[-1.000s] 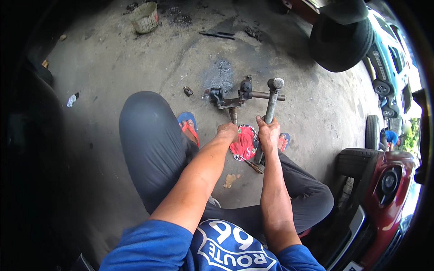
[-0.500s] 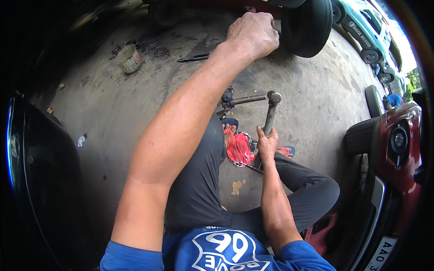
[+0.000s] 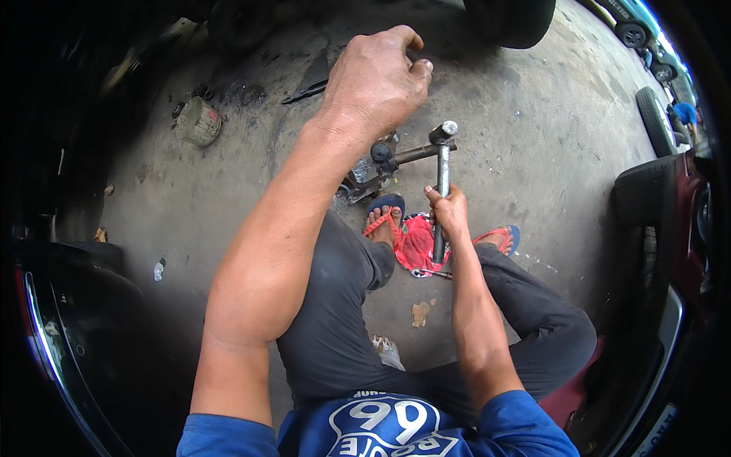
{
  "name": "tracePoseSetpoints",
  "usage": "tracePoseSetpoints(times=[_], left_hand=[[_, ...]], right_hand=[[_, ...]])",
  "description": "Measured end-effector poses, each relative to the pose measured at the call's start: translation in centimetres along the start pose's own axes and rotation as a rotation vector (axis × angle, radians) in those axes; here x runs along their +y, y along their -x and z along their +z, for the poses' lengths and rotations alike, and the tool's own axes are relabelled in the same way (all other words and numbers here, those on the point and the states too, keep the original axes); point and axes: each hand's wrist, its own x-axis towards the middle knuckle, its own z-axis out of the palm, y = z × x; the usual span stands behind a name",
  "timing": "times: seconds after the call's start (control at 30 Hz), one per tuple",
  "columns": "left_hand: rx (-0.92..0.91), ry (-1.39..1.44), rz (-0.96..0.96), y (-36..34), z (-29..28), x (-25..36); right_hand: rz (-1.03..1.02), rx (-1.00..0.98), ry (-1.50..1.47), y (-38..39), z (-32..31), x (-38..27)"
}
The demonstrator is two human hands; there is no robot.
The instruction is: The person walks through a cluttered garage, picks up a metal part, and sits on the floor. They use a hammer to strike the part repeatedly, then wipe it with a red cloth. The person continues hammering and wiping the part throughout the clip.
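Note:
A metal hammer (image 3: 442,164) stands almost upright in my right hand (image 3: 451,212), which is closed around the middle of its handle. My left hand (image 3: 375,80) is raised on a stretched-out arm above the floor. Its thumb and index finger are apart, and nothing shows between them; the other fingers are partly hidden. Beneath the left wrist lies a dark metal vehicle part (image 3: 383,158) with a rod reaching right, just behind the hammer head. A red patterned cloth (image 3: 417,242) lies between my sandalled feet, behind the hammer's lower end.
A dirty bucket (image 3: 200,122) stands at the far left on the stained concrete floor (image 3: 556,152). Dark tools (image 3: 304,92) lie beyond my left wrist. A vehicle tyre (image 3: 512,21) is at the top. Loose tyres (image 3: 656,122) and a red vehicle (image 3: 689,228) are on the right.
My left hand has come away from beside the vehicle tyre, moving left and nearer, with its thumb and index finger spreading. The hammer has turned more upright. The view has shifted downward.

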Motion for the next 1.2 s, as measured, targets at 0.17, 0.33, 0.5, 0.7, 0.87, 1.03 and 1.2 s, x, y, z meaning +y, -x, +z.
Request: tracePoseSetpoints(times=[0.17,0.33,0.5,0.7,0.87,1.03,1.2], left_hand=[[-0.094,0.056,0.03,0.4,-0.5,1.0],[-0.032,0.085,0.038,1.0,-0.3,3.0],[-0.016,0.127,0.038,0.6,1.3,4.6],[-0.148,0.075,0.046,0.0,2.0,3.4],[-0.105,0.022,-0.02,-0.1,1.2,2.4],[-0.157,0.077,-0.003,-1.0,1.6,2.0],[-0.181,0.126,-0.147,-0.4,1.5,1.2]], right_hand=[[0.341,0.179,-0.947,3.1,-1.4,-0.5],[0.538,0.562,-1.647,0.0,-0.7,-1.9],[0.513,-0.597,-1.341,-0.8,1.2,-1.3],[0.39,-0.319,-1.559,0.5,-0.3,-1.4],[0.493,0.541,-1.679,-4.6,1.6,-3.1],[0.5,-0.527,-1.065,-5.2,4.1,-2.9],[0.418,-0.364,-0.817,0.5,3.4,-1.1]])
